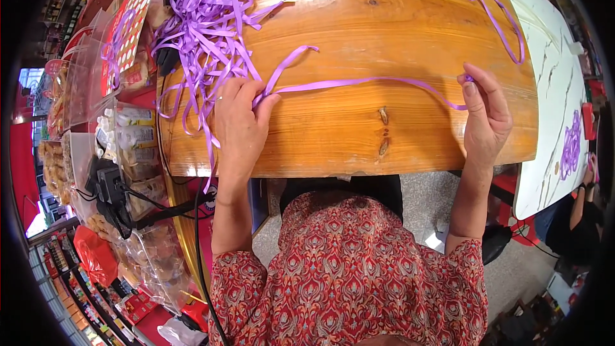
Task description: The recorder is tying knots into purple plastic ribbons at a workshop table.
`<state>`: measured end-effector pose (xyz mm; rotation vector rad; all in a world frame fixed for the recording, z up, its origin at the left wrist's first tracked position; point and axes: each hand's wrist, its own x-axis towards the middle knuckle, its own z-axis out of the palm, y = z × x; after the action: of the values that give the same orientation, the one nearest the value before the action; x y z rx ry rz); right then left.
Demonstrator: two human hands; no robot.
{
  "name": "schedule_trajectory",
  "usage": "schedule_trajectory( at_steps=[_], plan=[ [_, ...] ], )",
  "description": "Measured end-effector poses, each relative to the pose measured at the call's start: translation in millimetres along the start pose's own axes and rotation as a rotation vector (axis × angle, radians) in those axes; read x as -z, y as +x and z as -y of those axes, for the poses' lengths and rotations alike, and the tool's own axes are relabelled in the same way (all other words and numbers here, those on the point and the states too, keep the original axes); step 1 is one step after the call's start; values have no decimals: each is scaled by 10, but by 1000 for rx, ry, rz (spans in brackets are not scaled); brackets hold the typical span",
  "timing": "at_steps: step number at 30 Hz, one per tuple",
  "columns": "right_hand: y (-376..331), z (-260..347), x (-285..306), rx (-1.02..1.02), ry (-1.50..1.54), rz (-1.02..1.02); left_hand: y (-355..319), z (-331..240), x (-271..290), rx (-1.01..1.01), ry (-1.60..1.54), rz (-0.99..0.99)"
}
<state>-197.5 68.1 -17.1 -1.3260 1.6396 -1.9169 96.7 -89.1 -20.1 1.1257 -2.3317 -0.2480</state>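
Note:
A long purple ribbon [359, 82] stretches across the wooden table between my two hands. My left hand [242, 114] pinches it near its left part, at the edge of a big tangled heap of purple ribbons [214, 9]; a short loose end sticks up beyond the fingers. My right hand [488, 112] is raised over the table's right side, its thumb and fingertips closed on the ribbon's other end, where a small purple bunch shows. At the far right of the table lies a separate looped purple ribbon [516, 33].
The wooden table [333, 144] ends just in front of my body. Packaged goods [138, 134] and black cables crowd its left side. On the right stands a white marbled table [544, 179] with another purple ribbon pile [570, 147], beside which a person's arm [582, 202] shows.

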Motion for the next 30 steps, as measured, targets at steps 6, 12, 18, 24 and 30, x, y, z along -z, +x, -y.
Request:
schedule_trajectory(
  at_steps=[6, 12, 18, 24, 30],
  plan=[
    [35, -26, -70, -94, 84, -6, -75, 68, 23, 259, -472, -92],
    [92, 52, -44, -102, 184, -54, 20, 97, 268, 403, -1418, -278],
    [317, 18, 598, -102, 865, -68, -14, 184, 335, 554, -1671, -359],
    [243, 78, 766, -138, 1180, -75, -63, 280, 309, 592, -2002, -312],
    [151, 38, 711, -123, 892, -67, -83, 236, 328, 404, -2323, -183]
  ],
)
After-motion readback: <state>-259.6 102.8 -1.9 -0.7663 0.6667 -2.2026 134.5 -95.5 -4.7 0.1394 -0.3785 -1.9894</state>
